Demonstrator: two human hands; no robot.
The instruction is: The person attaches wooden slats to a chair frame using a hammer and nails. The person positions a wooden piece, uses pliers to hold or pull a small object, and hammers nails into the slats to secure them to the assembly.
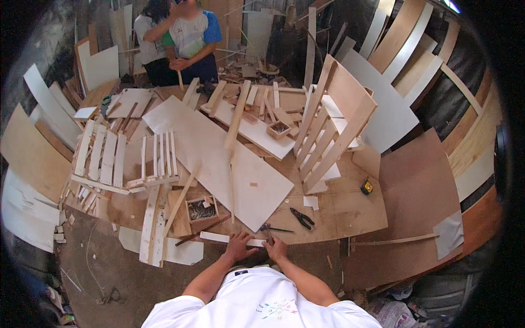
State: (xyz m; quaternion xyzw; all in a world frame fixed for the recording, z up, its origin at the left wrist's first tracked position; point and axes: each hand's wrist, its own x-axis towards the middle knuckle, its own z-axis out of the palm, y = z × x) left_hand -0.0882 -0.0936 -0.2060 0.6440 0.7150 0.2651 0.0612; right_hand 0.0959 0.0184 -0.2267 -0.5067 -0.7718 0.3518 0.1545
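Workbench (350,213) w/ plywood top spans the area in front of you, loaded w/ boards and offcuts. Biggest pc on it: white panel (219,158), lying flat, set diagonally, one corner near your hands. Upright wooden frame (334,139) stands to its right; slatted frame (101,156) sits over on your left.

Next down, the pc you're on: white strip (216,237), narrow, lying along the bench's near edge, its L end free and its R part at your hands. Can't tell how much overhangs. Prob. light and stiff lengthwise, but thin enough to flex or crack if leaned on mid-span; pale face looks smooth, so maybe a bit slick. Best hold: by the long edges, one hand toward each end, fingertips over the far edge, thumb near side.

Your L hand (239,247) lies over the strip, fingers spread; can't tell if it's clamping or just resting. Your R hand (276,249) is at the R end, fingers bunched; can't tell what they pinch, strip or sth else.

Smaller stuff: nail box (191,212) beyond to the L, dark-handled tool (281,230) just past your R hand, pliers (302,218) near it, yellow-and-black tape measure (367,187) well off R.
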